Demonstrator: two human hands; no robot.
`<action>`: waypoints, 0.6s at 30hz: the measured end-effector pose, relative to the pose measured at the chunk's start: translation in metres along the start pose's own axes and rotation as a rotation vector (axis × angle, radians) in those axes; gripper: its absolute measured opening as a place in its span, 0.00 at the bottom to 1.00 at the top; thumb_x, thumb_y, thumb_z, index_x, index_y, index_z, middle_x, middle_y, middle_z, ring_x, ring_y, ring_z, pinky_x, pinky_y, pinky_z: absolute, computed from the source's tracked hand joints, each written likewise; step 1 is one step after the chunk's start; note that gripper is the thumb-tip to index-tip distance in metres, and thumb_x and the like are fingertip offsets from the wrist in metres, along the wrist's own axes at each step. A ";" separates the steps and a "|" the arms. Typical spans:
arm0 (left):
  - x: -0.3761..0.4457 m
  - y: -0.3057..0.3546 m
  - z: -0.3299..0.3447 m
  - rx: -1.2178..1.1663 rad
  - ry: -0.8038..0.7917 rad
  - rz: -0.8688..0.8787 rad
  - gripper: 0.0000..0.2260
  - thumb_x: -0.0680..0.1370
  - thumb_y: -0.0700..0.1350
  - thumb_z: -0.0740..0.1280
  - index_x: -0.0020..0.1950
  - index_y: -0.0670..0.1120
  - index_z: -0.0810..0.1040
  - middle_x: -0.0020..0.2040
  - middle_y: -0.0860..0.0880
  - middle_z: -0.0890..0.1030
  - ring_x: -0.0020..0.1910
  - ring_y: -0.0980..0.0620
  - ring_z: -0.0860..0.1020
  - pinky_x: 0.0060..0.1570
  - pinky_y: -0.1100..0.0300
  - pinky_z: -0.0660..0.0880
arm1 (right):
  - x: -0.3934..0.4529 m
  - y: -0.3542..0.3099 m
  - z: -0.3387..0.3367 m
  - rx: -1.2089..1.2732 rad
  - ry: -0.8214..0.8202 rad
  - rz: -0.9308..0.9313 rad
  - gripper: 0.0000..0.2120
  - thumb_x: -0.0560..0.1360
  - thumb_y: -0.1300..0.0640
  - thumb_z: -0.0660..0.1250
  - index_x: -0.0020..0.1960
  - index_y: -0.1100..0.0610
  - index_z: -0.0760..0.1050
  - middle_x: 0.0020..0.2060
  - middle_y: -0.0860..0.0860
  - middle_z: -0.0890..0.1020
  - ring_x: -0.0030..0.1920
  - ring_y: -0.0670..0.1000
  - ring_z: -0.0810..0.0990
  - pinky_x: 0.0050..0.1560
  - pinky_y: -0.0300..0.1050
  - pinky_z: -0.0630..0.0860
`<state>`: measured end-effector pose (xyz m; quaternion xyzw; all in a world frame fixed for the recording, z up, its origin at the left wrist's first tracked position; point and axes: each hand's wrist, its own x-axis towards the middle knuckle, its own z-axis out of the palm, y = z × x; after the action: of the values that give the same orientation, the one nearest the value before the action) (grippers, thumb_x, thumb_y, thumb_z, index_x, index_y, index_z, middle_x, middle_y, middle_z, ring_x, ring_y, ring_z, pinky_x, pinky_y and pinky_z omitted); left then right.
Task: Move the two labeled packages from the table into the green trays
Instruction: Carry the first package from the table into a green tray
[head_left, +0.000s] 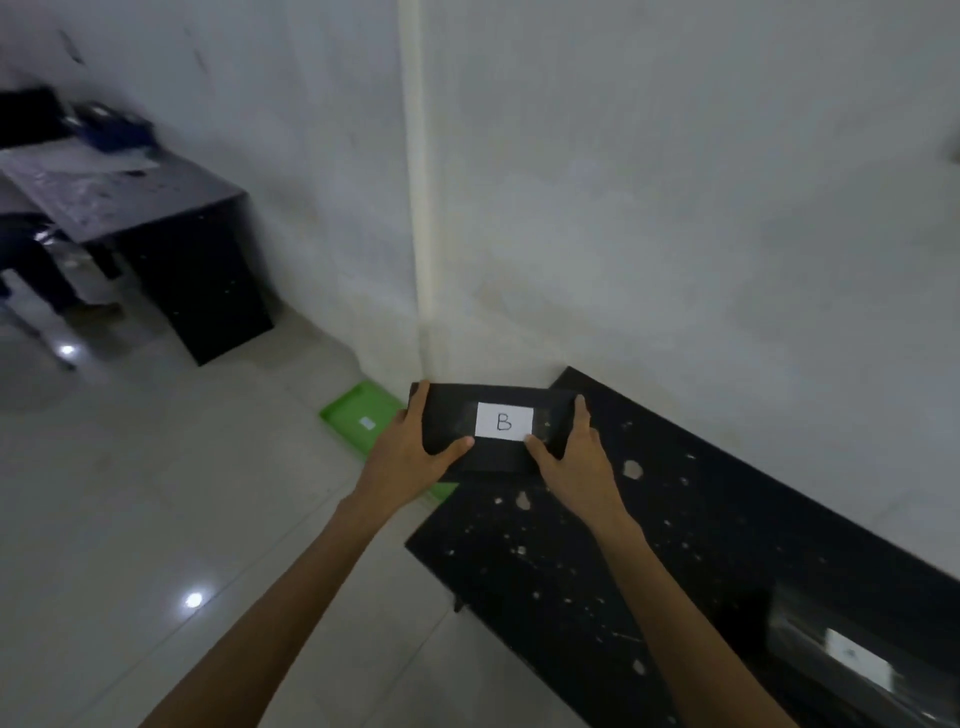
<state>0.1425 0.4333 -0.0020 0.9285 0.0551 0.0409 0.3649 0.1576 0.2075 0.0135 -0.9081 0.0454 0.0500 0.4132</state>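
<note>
A black package with a white label marked "B" (493, 410) is held in the air over the far left corner of the black speckled table (649, 545). My left hand (415, 447) grips its left end and my right hand (576, 457) grips its right end, thumbs on top. A green tray (353, 415) lies on the floor below and to the left, partly hidden behind my left hand and the package; a small white label sits inside it. A second package with a white label (852, 660) lies on the table at the lower right.
A white wall with a corner column (415, 208) rises right behind the table and tray. Another dark table (156, 208) with papers stands at the far left, and a person's legs show beside it. The floor is glossy light tile.
</note>
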 end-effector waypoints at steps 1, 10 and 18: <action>0.004 -0.018 -0.008 0.014 -0.001 -0.024 0.48 0.70 0.70 0.67 0.81 0.53 0.47 0.72 0.42 0.71 0.67 0.42 0.73 0.59 0.52 0.72 | 0.006 -0.008 0.019 -0.017 -0.026 0.012 0.47 0.75 0.38 0.67 0.82 0.48 0.40 0.77 0.57 0.63 0.74 0.61 0.67 0.70 0.60 0.67; 0.035 -0.149 -0.042 0.130 -0.109 -0.245 0.47 0.71 0.70 0.66 0.81 0.54 0.45 0.67 0.41 0.74 0.62 0.40 0.76 0.59 0.47 0.75 | 0.047 -0.042 0.156 -0.078 -0.196 0.063 0.47 0.75 0.40 0.69 0.82 0.54 0.45 0.75 0.58 0.67 0.74 0.63 0.65 0.70 0.62 0.67; 0.124 -0.248 -0.050 0.101 -0.226 -0.388 0.47 0.71 0.69 0.67 0.81 0.53 0.47 0.71 0.41 0.72 0.66 0.40 0.74 0.64 0.45 0.73 | 0.139 -0.065 0.263 -0.069 -0.341 0.135 0.48 0.76 0.43 0.69 0.82 0.59 0.43 0.74 0.59 0.69 0.72 0.61 0.69 0.70 0.56 0.70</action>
<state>0.2416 0.6639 -0.1307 0.9163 0.1936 -0.1371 0.3226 0.2893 0.4430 -0.1284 -0.8950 0.0337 0.2325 0.3792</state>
